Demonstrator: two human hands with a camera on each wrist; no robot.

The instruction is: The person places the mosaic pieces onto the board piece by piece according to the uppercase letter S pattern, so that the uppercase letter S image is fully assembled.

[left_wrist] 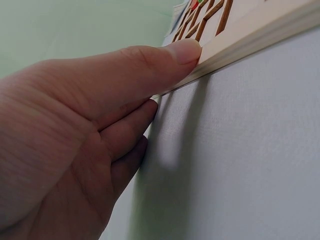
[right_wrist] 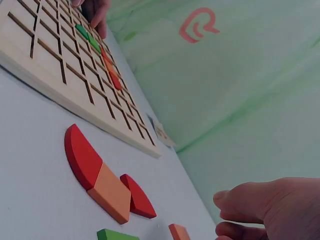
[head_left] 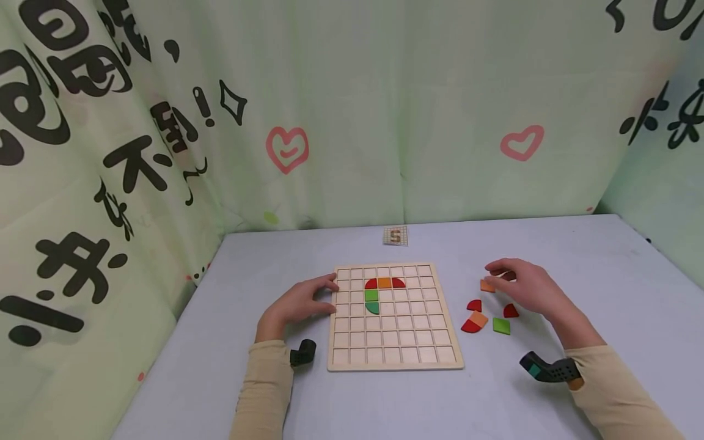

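Observation:
A wooden grid board (head_left: 396, 368) lies in front of me. In its upper cells sit two red quarter-round pieces, an orange square (head_left: 384, 283), a light green square (head_left: 371, 295) and a dark green quarter-round (head_left: 372, 308). My left hand (head_left: 299, 301) touches the board's left edge, its thumb straight against the frame in the left wrist view. Over the loose pieces to the right hovers my right hand (head_left: 522, 283), fingers loosely bent. Its fingertips overlap a loose orange piece (head_left: 486, 286) in the head view; the right wrist view shows that piece (right_wrist: 178, 232) apart from the fingers.
Right of the board lie loose pieces: several red quarter-rounds (head_left: 511, 310), another orange square (head_left: 479, 318) and a light green square (head_left: 502, 326). A small patterned card (head_left: 395, 236) is at the table's back edge. Printed curtains (head_left: 352, 110) hang behind and at both sides.

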